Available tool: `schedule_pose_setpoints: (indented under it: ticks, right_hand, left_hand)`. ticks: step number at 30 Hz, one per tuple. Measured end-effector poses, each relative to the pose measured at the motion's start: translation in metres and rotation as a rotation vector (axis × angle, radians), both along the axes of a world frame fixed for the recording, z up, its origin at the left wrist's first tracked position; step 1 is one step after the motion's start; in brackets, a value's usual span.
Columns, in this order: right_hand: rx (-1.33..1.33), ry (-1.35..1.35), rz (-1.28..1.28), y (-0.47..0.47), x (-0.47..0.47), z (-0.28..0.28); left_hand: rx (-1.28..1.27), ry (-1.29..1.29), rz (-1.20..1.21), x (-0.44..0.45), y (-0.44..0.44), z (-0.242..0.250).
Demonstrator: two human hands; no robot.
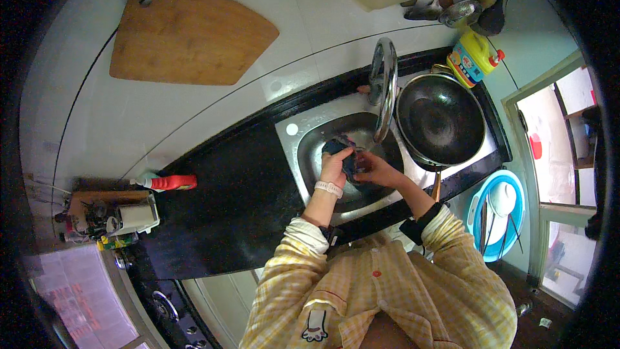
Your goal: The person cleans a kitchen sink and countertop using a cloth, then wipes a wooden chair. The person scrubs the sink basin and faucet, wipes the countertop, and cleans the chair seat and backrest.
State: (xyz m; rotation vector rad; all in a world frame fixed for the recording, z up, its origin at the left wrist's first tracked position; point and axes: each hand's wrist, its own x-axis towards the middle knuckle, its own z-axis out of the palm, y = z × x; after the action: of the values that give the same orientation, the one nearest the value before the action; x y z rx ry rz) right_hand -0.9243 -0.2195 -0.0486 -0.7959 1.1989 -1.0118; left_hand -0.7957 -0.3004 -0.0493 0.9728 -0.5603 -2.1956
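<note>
Over the basin of a stainless steel sink (315,189), my left hand (334,167) grips a dark cloth (339,144). Close beside it on the right, my right hand (375,169) has its fingers curled at a small object that looks like clear glass; the hand partly hides it and its kind cannot be told. The cloth lies against this object, between the two hands. A chrome faucet (385,87) arches over the basin just behind my right hand.
A black wok (441,121) sits right of the basin, near a yellow detergent bottle (472,58). A blue tub (520,203) with dishes stands at the far right. On the black countertop (232,203) lies a red bottle (174,182). A wooden cutting board (189,34) hangs on the wall.
</note>
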Motion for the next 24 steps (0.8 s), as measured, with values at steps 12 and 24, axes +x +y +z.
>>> schedule_pose_setpoints:
  ticks: [12, 24]
  right_hand:
    - [-0.085, 0.168, -0.299, 0.006, -0.058, 0.031]
    - [-0.428, 0.377, -0.106, -0.01, -0.004, -0.049]
  left_hand:
    - [-0.153, 0.046, 0.068, -0.012, 0.006, 0.073]
    - [0.077, 0.172, 0.17, -0.04, 0.03, 0.055]
